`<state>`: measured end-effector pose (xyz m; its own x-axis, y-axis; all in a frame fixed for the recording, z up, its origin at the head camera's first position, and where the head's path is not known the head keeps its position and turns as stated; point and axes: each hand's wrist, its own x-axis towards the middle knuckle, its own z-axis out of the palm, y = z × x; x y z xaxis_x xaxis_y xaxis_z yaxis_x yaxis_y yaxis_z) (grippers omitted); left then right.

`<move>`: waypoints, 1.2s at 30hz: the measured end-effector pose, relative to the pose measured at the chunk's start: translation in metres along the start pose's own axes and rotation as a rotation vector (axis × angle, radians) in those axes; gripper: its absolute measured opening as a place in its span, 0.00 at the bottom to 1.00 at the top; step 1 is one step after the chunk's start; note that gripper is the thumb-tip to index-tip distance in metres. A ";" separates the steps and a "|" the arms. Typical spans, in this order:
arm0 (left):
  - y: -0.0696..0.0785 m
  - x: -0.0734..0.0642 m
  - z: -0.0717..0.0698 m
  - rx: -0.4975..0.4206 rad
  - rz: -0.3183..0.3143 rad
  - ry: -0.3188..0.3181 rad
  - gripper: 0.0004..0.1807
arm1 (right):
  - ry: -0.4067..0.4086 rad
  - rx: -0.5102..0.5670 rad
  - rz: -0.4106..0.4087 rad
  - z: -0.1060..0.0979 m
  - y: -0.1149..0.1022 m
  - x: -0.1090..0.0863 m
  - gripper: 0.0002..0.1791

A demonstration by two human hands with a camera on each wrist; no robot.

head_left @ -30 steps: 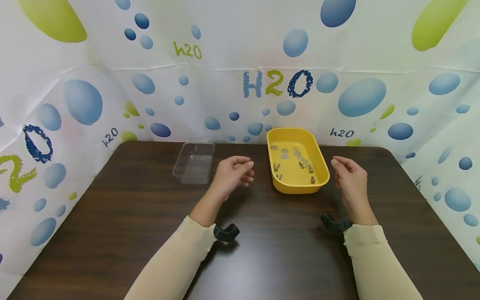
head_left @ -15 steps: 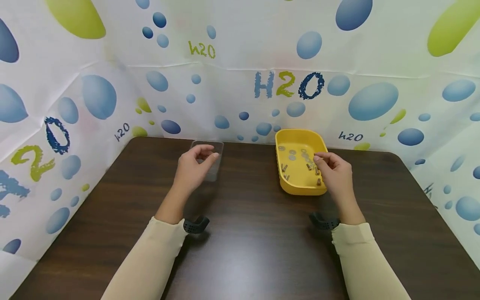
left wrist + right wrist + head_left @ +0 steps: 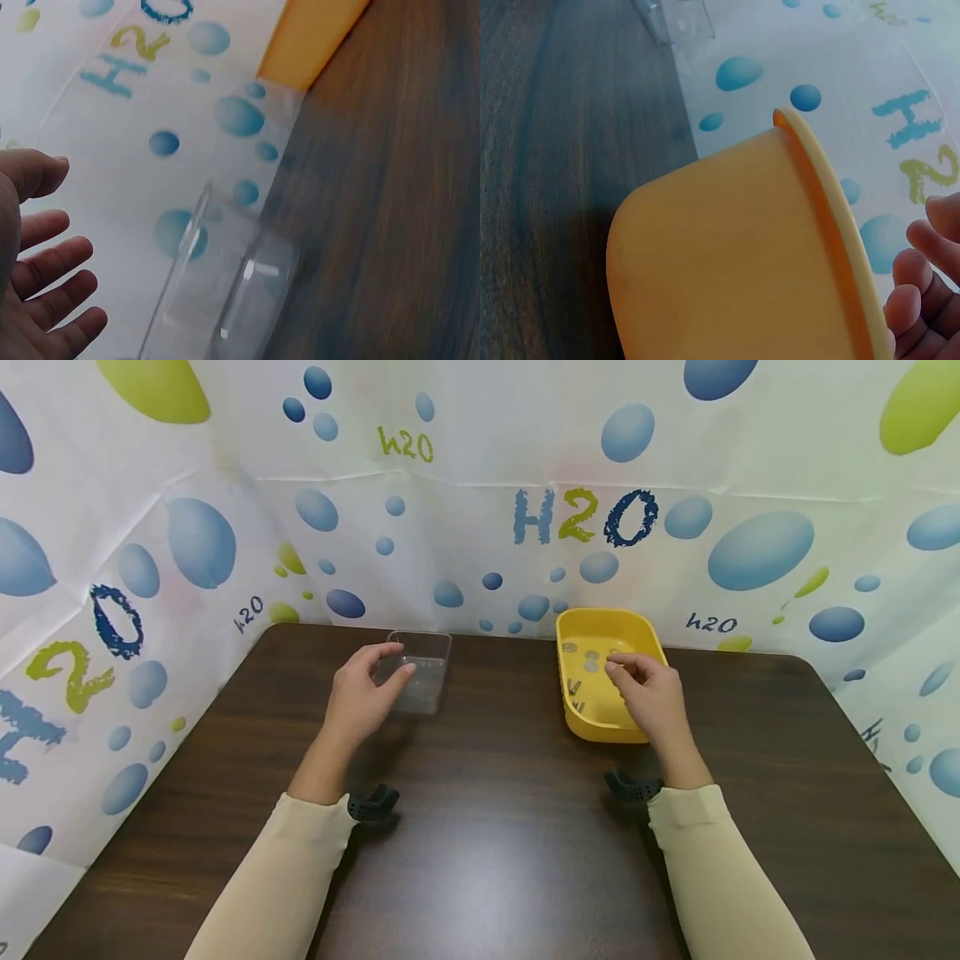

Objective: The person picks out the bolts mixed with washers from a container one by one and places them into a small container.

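Head view down over table (image 3: 480, 868), tilted wrist close-ups, yellow tray (image 3: 600, 732) shared

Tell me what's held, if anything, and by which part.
Nothing visibly held: the left hand is by the clear container, the right hand over the yellow tray.

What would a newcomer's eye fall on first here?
A newcomer probably first sees the bright yellow tray at the far edge of the dark table, with the right hand over it and small metal pieces and discs inside. To its left stands a clear box, near the left hand. Behind, large H2O lettering marks the white, blue-spotted backdrop.
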<state>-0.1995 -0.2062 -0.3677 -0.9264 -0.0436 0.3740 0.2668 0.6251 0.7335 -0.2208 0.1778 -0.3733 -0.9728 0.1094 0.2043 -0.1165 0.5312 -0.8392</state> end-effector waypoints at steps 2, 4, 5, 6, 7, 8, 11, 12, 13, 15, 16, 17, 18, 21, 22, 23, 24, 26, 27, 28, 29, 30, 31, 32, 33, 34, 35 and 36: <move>0.009 0.001 0.008 -0.017 0.017 -0.010 0.23 | -0.003 -0.027 -0.018 0.000 -0.001 0.003 0.23; 0.017 0.002 0.019 -0.035 0.036 -0.025 0.23 | -0.011 -0.065 -0.030 0.000 -0.001 0.006 0.21; 0.022 0.003 0.024 -0.045 0.043 -0.037 0.23 | -0.018 -0.087 -0.037 -0.001 -0.001 0.008 0.21; 0.027 0.004 0.030 -0.055 0.053 -0.049 0.23 | -0.029 -0.106 -0.046 -0.001 -0.001 0.010 0.20; 0.031 0.005 0.036 -0.060 0.063 -0.063 0.24 | -0.047 -0.126 -0.051 -0.002 -0.001 0.011 0.20; 0.035 0.006 0.042 -0.065 0.071 -0.075 0.24 | -0.067 -0.151 -0.055 -0.003 -0.001 0.013 0.20; 0.047 0.008 0.060 -0.082 0.094 -0.111 0.25 | -0.150 -0.217 -0.061 -0.005 0.000 0.019 0.20; 0.050 0.009 0.065 -0.086 0.102 -0.121 0.26 | -0.184 -0.234 -0.067 -0.005 0.000 0.021 0.20; 0.054 0.010 0.071 -0.087 0.106 -0.128 0.27 | -0.216 -0.256 -0.072 -0.006 0.000 0.023 0.20; 0.062 0.011 0.081 -0.097 0.113 -0.147 0.28 | -0.279 -0.288 -0.073 -0.006 0.000 0.027 0.20; 0.066 0.012 0.086 -0.100 0.117 -0.160 0.29 | -0.309 -0.301 -0.076 -0.006 -0.001 0.028 0.20; 0.069 0.013 0.092 -0.103 0.121 -0.173 0.30 | -0.338 -0.316 -0.077 -0.006 -0.001 0.029 0.20; 0.073 0.013 0.097 -0.100 0.122 -0.188 0.31 | -0.368 -0.329 -0.081 -0.006 -0.001 0.030 0.20; 0.081 0.014 0.113 -0.083 0.124 -0.262 0.33 | -0.434 -0.368 -0.083 -0.004 -0.001 0.031 0.20; 0.083 0.014 0.119 -0.074 0.123 -0.293 0.35 | -0.449 -0.379 -0.083 -0.002 -0.001 0.031 0.20; 0.085 0.014 0.123 -0.067 0.118 -0.324 0.36 | -0.457 -0.388 -0.083 -0.001 -0.001 0.032 0.19; 0.086 0.014 0.127 -0.060 0.112 -0.357 0.37 | -0.464 -0.394 -0.083 0.000 -0.001 0.032 0.19; 0.088 0.013 0.134 -0.042 0.098 -0.418 0.39 | -0.477 -0.404 -0.081 0.004 -0.001 0.031 0.19; 0.087 0.012 0.137 -0.033 0.093 -0.446 0.40 | -0.483 -0.408 -0.082 0.006 -0.001 0.031 0.19; 0.087 0.011 0.139 -0.026 0.090 -0.469 0.40 | -0.491 -0.410 -0.082 0.008 0.000 0.031 0.19; 0.086 0.010 0.142 -0.021 0.089 -0.491 0.41 | -0.498 -0.412 -0.081 0.009 0.000 0.030 0.19; 0.086 0.009 0.145 -0.013 0.092 -0.512 0.42 | -0.505 -0.414 -0.079 0.010 0.001 0.030 0.18; 0.085 0.008 0.148 -0.009 0.101 -0.533 0.43 | -0.513 -0.415 -0.079 0.011 0.002 0.029 0.18; 0.084 0.007 0.151 -0.006 0.115 -0.552 0.43 | -0.517 -0.414 -0.077 0.012 0.003 0.029 0.18; 0.083 0.007 0.154 -0.008 0.128 -0.570 0.44 | -0.520 -0.413 -0.075 0.012 0.003 0.029 0.18; 0.083 0.006 0.157 -0.009 0.140 -0.588 0.45 | -0.522 -0.411 -0.076 0.012 0.004 0.029 0.18; 0.082 0.006 0.160 -0.011 0.152 -0.605 0.45 | -0.523 -0.407 -0.075 0.012 0.005 0.028 0.18; 0.082 0.006 0.163 -0.010 0.162 -0.619 0.46 | -0.524 -0.407 -0.079 0.012 0.006 0.029 0.17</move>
<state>-0.2264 -0.0282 -0.3982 -0.8554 0.5108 0.0860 0.4161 0.5787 0.7015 -0.2517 0.1741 -0.3783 -0.9451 -0.3108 -0.1011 -0.2060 0.8066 -0.5540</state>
